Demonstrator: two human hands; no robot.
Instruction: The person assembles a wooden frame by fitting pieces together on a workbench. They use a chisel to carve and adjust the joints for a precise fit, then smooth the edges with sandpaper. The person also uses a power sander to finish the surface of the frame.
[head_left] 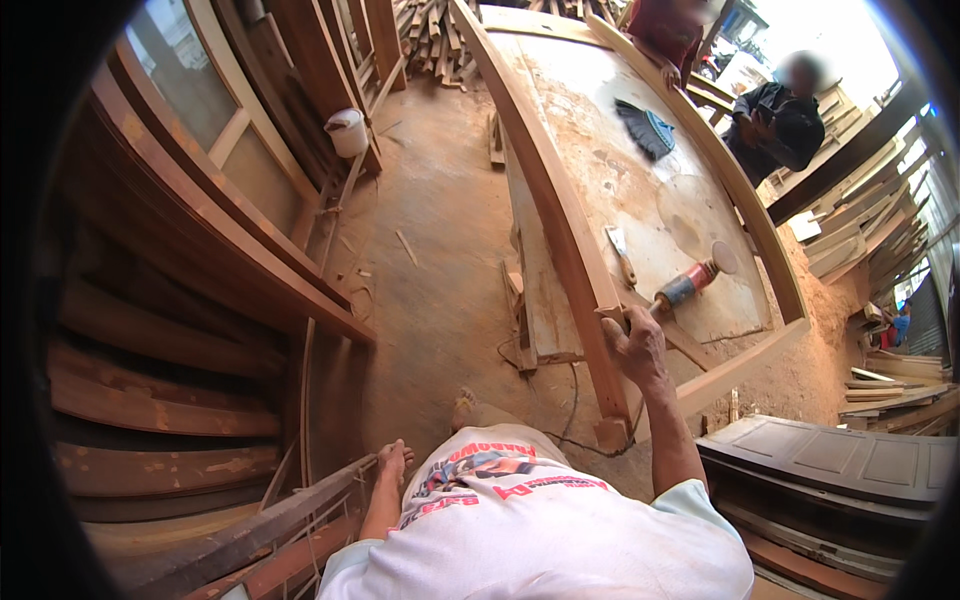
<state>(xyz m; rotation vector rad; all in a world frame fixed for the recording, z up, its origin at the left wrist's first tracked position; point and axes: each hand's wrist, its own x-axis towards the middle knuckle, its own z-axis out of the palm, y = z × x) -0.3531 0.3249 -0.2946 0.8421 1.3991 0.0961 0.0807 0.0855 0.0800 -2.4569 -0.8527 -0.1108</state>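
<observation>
A large wooden frame [560,205] lies across a pale worktable [600,85]. My right hand [640,345] is closed at the frame's left rail, pinching a small tan flat piece [608,312] against the wood; its exact kind is unclear. My left hand [395,457] hangs low beside a dark wooden beam [300,507], fingers loosely extended and holding nothing I can see. Within the frame, to the right of my right hand, a red and blue power tool [688,285] with a round disc rests on the tabletop. Near it lies a scraper [622,258] with a wooden handle.
A blue-backed brush [650,130] lies farther up the table. Another person's hand [671,75] rests by the far rail, and a second person [780,120] is beyond. Wooden panels [180,220] line the left; a white bucket [347,133] hangs there. Panel doors [830,450] are stacked right.
</observation>
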